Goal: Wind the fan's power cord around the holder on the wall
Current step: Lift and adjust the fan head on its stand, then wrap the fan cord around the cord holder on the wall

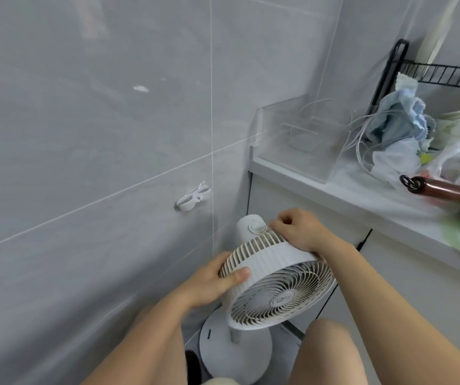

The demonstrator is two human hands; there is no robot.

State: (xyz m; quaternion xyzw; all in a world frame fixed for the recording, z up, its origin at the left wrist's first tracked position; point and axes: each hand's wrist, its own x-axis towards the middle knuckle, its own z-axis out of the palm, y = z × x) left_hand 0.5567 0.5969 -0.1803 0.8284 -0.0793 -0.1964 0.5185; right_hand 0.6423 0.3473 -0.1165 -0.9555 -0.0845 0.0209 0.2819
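fan (274, 276): white matt plastic, ribbed grille, yellowed at the slats
holder (192, 200): white glossy plastic
wall (84, 134): grey tile, smooth, glossy
surface (362, 195): white, smooth, slight sheen
box (301, 140): clear plastic
rack (442, 72): black metal wire
bags (395, 159): thin crinkled plastic
cloth (401, 112): blue, soft, rumpled
handle (445, 188): brown, glossy

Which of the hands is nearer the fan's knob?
Right. The right hand rests on the fan just beside the knob, fingers curled. The left hand grips the grille's lower left edge, farther away.
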